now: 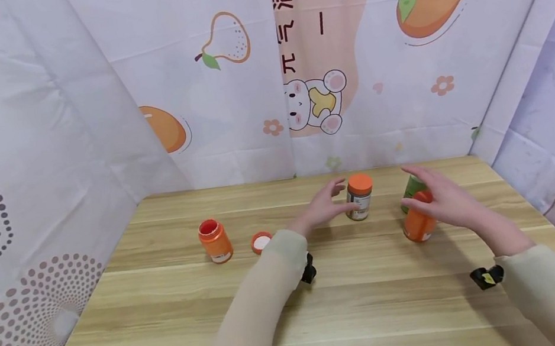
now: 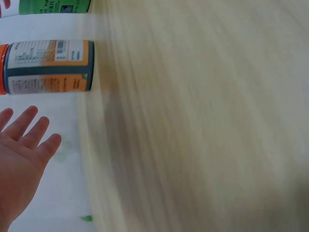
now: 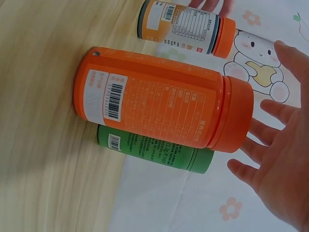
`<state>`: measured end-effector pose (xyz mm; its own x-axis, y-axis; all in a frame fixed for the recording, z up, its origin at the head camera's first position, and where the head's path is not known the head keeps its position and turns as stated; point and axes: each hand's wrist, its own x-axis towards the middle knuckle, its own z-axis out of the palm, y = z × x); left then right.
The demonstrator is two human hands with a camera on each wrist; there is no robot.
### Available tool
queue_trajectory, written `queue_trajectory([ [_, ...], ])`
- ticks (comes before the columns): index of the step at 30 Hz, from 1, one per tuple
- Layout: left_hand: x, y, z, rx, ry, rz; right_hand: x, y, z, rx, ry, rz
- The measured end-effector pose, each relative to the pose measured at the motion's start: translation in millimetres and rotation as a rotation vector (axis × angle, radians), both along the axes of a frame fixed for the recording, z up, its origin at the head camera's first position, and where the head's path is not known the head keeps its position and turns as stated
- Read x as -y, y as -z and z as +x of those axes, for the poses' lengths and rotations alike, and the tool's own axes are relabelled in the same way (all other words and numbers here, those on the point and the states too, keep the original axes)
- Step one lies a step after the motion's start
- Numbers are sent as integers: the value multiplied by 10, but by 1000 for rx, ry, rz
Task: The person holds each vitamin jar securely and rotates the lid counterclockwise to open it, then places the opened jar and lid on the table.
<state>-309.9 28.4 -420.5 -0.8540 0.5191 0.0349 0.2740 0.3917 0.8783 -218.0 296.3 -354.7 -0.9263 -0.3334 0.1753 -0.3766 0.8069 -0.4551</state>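
Note:
My left hand (image 1: 323, 208) is spread beside a dark jar with an orange lid (image 1: 360, 197), its fingers apart from the jar in the left wrist view, where the jar's printed label (image 2: 48, 66) shows. My right hand (image 1: 440, 199) hovers by the lid end of an orange bottle (image 1: 418, 227), fingers loosely extended. In the right wrist view this orange bottle (image 3: 149, 99) has its lid on, and the right hand (image 3: 285, 145) curves near that lid without gripping; contact is hard to tell. Directly behind it stands a green bottle (image 3: 154, 149), partly hidden.
Farther left on the wooden table (image 1: 353, 317) stands an uncapped orange bottle (image 1: 216, 243). An orange-rimmed cap (image 1: 261, 243) lies beside it, inner side up, close to the left sleeve. A printed white curtain (image 1: 225, 109) hangs behind the table's far edge.

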Motion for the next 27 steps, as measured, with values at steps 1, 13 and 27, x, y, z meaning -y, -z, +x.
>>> queue_trajectory([
  [1, -29, 12, -5, 6, 6, 8, -8, -5, -8, 9, 4, -4],
  [13, -276, 79, -7, 42, 6, 61, -16, -134, -247, 84, 7, -55],
  [27, -250, 129, -18, -10, -12, 25, 36, -123, -407, 93, -11, -52],
])
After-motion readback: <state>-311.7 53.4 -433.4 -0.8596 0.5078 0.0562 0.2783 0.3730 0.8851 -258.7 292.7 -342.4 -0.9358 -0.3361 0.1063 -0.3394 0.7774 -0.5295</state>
